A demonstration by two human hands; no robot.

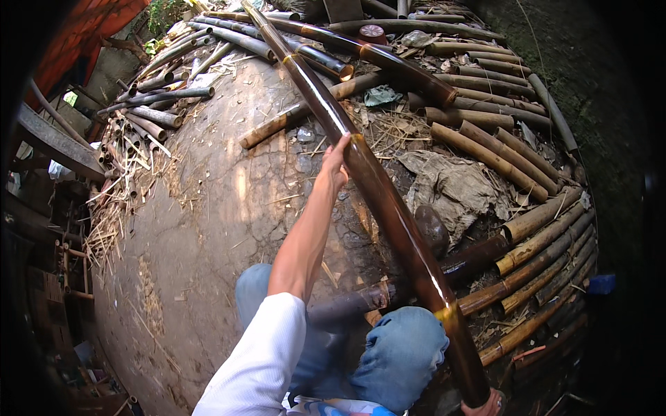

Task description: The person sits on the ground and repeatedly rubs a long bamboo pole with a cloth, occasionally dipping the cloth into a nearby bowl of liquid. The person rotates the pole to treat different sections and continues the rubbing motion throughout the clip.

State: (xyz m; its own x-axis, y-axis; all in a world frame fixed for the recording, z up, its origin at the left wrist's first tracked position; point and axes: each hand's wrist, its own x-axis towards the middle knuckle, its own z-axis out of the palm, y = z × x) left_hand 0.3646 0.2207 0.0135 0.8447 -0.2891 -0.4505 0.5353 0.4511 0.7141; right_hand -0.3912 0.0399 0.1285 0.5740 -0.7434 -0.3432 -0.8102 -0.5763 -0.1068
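A long bamboo pole (392,201), glossy dark brown with yellowish rings at its joints, runs slantwise from the far top to the near lower right. My left hand (336,165) is closed around its left side near a joint, with the arm stretched forward in a white sleeve. At the pole's near end, my right hand (487,405) grips the bottom; part of it falls outside the picture. The pole passes just right of my knee in blue jeans (402,353). Below it, a dark bamboo piece (354,302) lies crosswise on the ground.
Glossy dark poles (409,66) rest on a crosswise bamboo length (274,130) ahead. Rows of bamboo pieces (489,159) line the right, beside a crumpled cloth sack (454,187) and a dark stone (431,232). Cut bamboo (152,114) and splinters lie at the far left.
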